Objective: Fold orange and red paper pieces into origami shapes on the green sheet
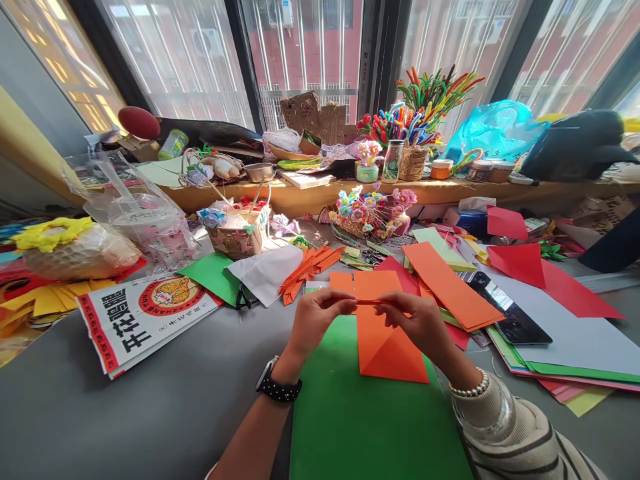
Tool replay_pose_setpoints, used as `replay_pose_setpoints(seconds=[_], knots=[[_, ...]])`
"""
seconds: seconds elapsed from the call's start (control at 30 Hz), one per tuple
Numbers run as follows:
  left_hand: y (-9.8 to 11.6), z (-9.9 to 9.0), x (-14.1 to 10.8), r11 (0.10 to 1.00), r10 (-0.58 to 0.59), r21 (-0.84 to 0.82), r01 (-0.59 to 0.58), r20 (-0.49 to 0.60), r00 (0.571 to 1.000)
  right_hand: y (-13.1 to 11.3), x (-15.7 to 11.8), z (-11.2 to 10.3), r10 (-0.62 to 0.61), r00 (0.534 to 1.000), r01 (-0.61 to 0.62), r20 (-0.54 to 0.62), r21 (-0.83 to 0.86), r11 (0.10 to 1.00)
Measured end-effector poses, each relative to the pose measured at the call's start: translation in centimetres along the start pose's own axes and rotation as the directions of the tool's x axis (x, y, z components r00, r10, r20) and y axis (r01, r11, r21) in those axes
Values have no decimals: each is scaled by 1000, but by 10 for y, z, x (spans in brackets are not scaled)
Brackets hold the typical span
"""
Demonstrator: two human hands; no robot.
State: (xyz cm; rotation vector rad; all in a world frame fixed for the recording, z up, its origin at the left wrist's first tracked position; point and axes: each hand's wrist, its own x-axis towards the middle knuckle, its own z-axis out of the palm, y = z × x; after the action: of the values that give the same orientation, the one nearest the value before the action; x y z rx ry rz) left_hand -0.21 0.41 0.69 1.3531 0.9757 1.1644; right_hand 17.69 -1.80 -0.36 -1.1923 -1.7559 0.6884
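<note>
Between my fingertips, a narrow folded strip of orange paper (367, 302) is stretched level. My left hand (317, 317) pinches its left end, and my right hand (417, 320) pinches the right end. Under the strip lies flat orange paper (393, 347), with a shadow of my hands across it. That paper rests partly on a large green sheet or board (370, 427). Several folded orange paper pieces (313, 267) are heaped just beyond my left hand. Past my right hand sits a stack of orange paper strips (447, 283).
At right, a black phone (507, 310) lies on coloured paper sheets (585, 343). A printed paper bag (155, 317) is at left, near a green sheet (215, 277). A basket (235, 237) and paper flowers (367, 213) stand behind. Craft supplies crowd the windowsill (310, 193).
</note>
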Motion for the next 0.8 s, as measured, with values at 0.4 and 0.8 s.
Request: replay_pose_setpoints(seconds=[0.4, 0.8], knots=[[-2, -7, 5, 985, -13, -171, -10, -136, 991, -5, 1, -6, 68, 986, -51, -150, 113, 992], [-4, 6, 0, 984, -53, -172, 55, 14, 998, -3, 2, 0, 60, 990, -39, -130, 161, 986]])
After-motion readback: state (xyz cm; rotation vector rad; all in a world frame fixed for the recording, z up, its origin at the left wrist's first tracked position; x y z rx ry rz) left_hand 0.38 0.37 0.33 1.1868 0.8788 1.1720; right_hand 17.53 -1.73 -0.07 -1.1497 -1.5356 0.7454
